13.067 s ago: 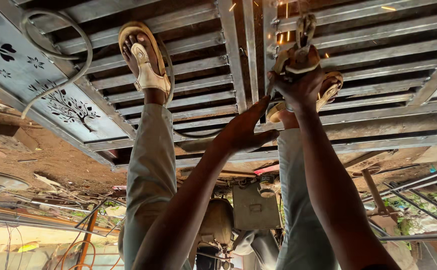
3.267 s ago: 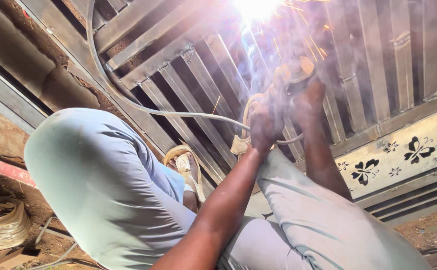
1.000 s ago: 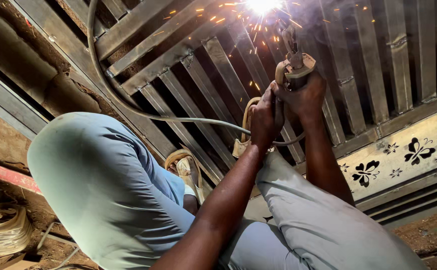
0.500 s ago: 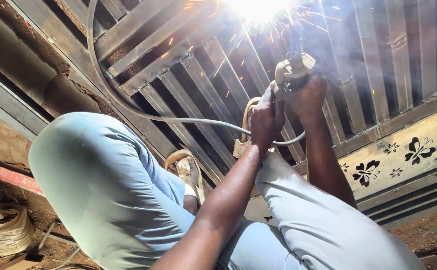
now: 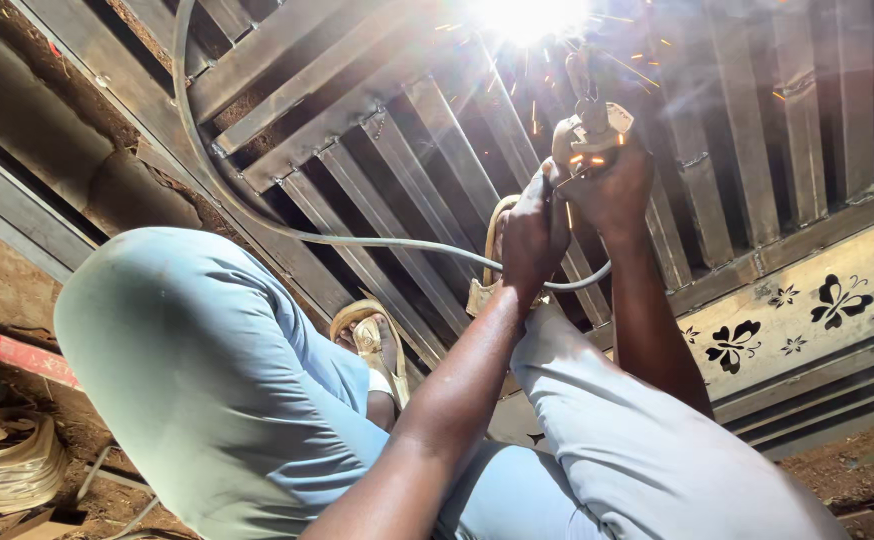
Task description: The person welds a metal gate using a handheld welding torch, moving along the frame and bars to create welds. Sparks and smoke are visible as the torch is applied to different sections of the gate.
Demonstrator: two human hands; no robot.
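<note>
My right hand (image 5: 612, 185) grips a worn welding electrode holder (image 5: 587, 125) whose rod points up at a bright white arc (image 5: 529, 15) on a metal gate frame (image 5: 377, 160). Sparks scatter around the arc. My left hand (image 5: 532, 235) is closed against the right one, steadying the holder near the grey welding cable (image 5: 357, 240). The cable loops away to the upper left over the slats. My knees in light grey trousers (image 5: 207, 380) fill the foreground, and my sandalled feet (image 5: 369, 340) rest on the gate.
The gate lies flat with many parallel steel slats and a panel with black flower cut-outs (image 5: 797, 310) at the right. At the left there is bare dirt with a red bar (image 5: 12, 352) and a coil of pale cable (image 5: 7, 465).
The arc flared, dimmed to sparks one second ago, then flared again. My hands and the holder have stayed in nearly the same spot over the last second.
</note>
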